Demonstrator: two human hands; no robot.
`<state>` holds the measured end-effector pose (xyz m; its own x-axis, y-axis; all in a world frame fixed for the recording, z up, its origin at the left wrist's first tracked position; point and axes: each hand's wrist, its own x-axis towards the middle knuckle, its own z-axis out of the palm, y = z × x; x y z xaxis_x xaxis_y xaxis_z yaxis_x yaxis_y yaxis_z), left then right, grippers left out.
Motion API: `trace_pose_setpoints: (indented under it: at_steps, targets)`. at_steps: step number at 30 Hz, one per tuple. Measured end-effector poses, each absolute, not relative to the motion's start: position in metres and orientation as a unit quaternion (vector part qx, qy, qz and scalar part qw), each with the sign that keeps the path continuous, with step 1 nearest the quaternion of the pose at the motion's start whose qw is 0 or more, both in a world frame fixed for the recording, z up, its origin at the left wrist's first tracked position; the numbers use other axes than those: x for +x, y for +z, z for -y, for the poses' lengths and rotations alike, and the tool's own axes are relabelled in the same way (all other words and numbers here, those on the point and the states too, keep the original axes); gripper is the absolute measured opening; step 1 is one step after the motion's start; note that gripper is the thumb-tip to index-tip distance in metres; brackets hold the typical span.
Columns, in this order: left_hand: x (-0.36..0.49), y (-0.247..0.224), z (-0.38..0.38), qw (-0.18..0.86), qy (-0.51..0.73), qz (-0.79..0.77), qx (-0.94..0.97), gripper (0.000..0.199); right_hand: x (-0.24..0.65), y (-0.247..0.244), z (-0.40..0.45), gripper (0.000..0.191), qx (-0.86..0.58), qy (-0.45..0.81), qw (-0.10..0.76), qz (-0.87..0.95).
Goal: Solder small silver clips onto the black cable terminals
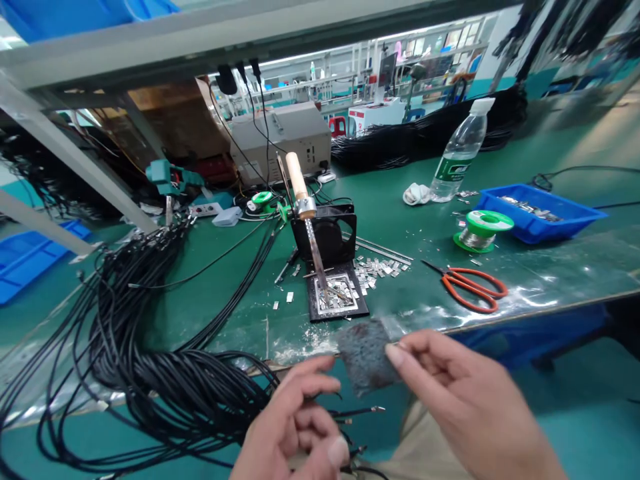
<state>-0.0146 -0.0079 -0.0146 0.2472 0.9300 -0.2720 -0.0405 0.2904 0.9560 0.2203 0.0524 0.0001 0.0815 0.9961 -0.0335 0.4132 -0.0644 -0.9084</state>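
A dark grey-blue scouring pad [367, 360], thin and rough, hangs in front of the bench edge. My right hand [465, 400] pinches its right side between thumb and fingers. Just left of the pad, my left hand [295, 423] has its fingers loosely curled and apart, with nothing seen in them. Beside and below it stick out the tips of several black cables [185, 380], heaped over the bench edge. Beyond the pad, a soldering iron [310, 227] with a wooden handle leans tip-down onto a black tray [357, 310] of small metal pieces, before a black fan [333, 233].
On the right are orange-handled scissors [473, 287], a green solder spool [480, 233], a blue bin [543, 213] of metal pieces and a water bottle [457, 157]. Loose metal tabs [377, 270] lie beside the tray. A shelf beam [200, 40] crosses overhead.
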Motion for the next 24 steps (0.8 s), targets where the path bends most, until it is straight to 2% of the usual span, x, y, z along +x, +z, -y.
trace_pose_setpoints:
  at_steps: [4,7,14,20,24]
  targets:
    - [0.007,0.007,-0.011,0.645,0.434,-0.506,0.374,0.078,0.193,-0.014,-0.061,0.043,-0.570,0.397,0.372,0.615]
    - [0.013,0.015,-0.020,0.620,0.436,-0.538,0.368,0.085,0.182,-0.016,-0.075,0.040,-0.569,0.360,0.389,0.629]
    - [0.015,0.033,-0.028,0.582,0.432,-0.554,0.409,0.075,0.171,0.003,-0.087,0.032,-0.553,0.303,0.423,0.651]
    - [0.026,0.007,-0.012,0.468,0.464,-0.578,0.481,0.058,0.170,-0.003,-0.070,0.029,-0.540,0.264,0.450,0.661]
    - [0.027,-0.004,-0.004,0.439,0.470,-0.576,0.505,0.054,0.172,-0.005,-0.064,0.029,-0.537,0.249,0.453,0.666]
